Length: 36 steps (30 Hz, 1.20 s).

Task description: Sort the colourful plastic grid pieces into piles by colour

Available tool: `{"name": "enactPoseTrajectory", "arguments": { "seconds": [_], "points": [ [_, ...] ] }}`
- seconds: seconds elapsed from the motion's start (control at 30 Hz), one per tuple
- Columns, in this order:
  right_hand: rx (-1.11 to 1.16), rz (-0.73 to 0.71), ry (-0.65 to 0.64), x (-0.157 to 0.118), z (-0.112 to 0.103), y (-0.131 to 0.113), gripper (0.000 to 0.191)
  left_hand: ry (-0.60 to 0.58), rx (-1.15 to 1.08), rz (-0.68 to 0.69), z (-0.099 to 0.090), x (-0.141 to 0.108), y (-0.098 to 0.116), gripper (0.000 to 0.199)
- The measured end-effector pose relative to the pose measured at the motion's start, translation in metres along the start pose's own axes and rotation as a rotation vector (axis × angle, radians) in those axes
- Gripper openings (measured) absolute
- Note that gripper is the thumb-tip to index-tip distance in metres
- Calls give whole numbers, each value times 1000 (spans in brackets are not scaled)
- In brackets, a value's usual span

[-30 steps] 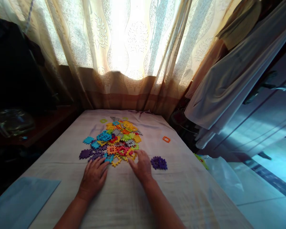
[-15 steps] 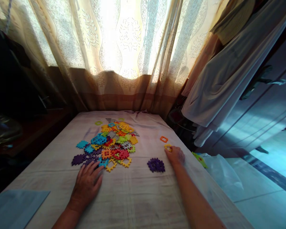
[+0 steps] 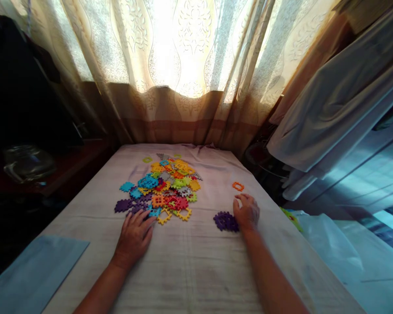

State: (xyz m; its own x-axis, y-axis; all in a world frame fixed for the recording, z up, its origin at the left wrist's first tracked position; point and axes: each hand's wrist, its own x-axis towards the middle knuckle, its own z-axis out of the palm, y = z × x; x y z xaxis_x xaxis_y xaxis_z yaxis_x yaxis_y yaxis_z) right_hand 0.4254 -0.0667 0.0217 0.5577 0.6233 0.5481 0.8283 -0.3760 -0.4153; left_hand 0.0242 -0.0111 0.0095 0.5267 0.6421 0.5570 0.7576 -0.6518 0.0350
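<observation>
A pile of colourful toothed plastic pieces [image 3: 173,183] lies left of centre on the cloth-covered table. My left hand [image 3: 134,237] rests palm down at its near edge, fingers spread, fingertips by a blue piece [image 3: 154,211] and purple pieces. Over on the right, my right hand [image 3: 246,212] has its fingers curled, just beside a small stack of purple pieces [image 3: 225,221]. What its fingers hold, if anything, is hidden. An orange ring-shaped piece [image 3: 238,186] lies just beyond that hand.
A blue-grey sheet [image 3: 41,270] lies at the table's near left. Glassware [image 3: 29,163] stands on a dark surface at the left. Curtains [image 3: 183,104] hang behind the table. To the right are hanging clothes [image 3: 317,104] and a clear plastic bag [image 3: 330,240].
The view has shifted, so the table items appear further right. The yellow ring at my right fingertips no longer shows, and that hand is nearer the purple stack. My left hand stays by the pile.
</observation>
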Motion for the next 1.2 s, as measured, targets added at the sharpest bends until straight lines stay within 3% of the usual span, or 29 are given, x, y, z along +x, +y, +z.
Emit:
{"name": "enactPoseTrajectory", "arguments": {
  "seconds": [0.1, 0.2, 0.3, 0.4, 0.6, 0.93, 1.07, 1.2],
  "points": [
    [143, -241, 9, -15, 2, -44, 22, -6, 19, -5, -1, 0, 2, 33],
    [234, -399, -150, -37, 3, -88, 19, -12, 21, -20, -1, 1, 3, 32],
    [233, -477, -342, -57, 5, -116, 10, -14, 7, -29, -1, 0, 4, 31],
    [169, -466, -434, -70, 6, -126, 10, -11, -16, -40, -1, 1, 4, 29],
    [138, -464, -450, -76, 6, -126, 8, -23, -28, -42, -2, 2, 5, 27],
    [238, -494, -355, -73, 4, -112, 9, -3, -2, -19, -3, 1, 5, 25],
    [299, -450, -212, -55, 0, -89, 10, 2, -11, -10, -1, 0, 1, 26],
    [246, -272, -1, -22, -1, -42, 23, 22, -14, 8, 5, -2, -4, 26]
  ]
}}
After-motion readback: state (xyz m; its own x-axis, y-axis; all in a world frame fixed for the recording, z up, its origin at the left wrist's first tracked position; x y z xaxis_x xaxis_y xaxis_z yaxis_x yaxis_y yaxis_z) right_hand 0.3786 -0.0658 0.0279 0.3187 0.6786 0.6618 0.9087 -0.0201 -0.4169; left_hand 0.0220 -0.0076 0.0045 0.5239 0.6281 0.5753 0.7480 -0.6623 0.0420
